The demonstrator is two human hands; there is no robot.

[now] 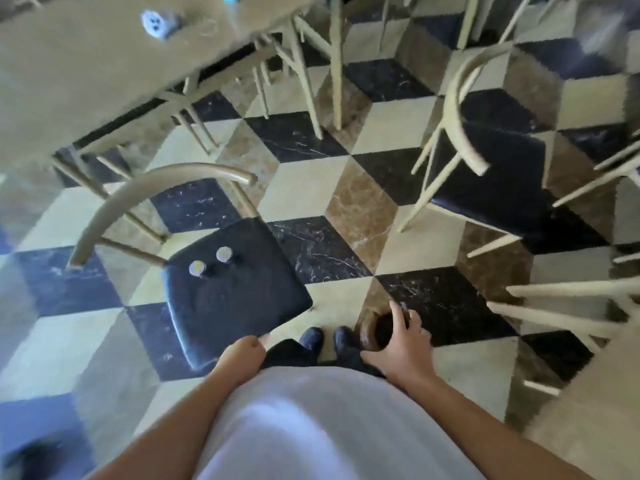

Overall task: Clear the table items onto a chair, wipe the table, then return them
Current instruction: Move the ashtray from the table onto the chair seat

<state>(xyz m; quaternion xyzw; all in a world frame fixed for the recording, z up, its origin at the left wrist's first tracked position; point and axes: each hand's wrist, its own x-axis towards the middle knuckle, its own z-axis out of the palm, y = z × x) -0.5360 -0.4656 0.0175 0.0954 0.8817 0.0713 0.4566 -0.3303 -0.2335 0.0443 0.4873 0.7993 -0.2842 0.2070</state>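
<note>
Down in the head view, the person stands on a checkered floor (304, 188) of black, cream and brown tiles, with dark shoes (327, 337) showing at lower centre. The right hand (398, 348), low and right of centre, has its fingers curled round a dark brown round object (375, 332), its grip grasping that thing; what the object is cannot be told through the blur. The left hand (242, 355), at lower centre-left, has its fingers curled in; whether its grip holds anything cannot be told.

Just above the left hand stands a chair (239, 299) with a black padded seat and a curved pale back rail. On that seat, towards its upper left part, stand two small shakers (210, 262) with light round tops, close beside each other.

At the upper left of the frame runs the table (86, 84), its top pale tan, and on it lies a small white round item (156, 22), blurred. More pale-framed chairs (485, 161) with dark seats fill the right side.
</note>
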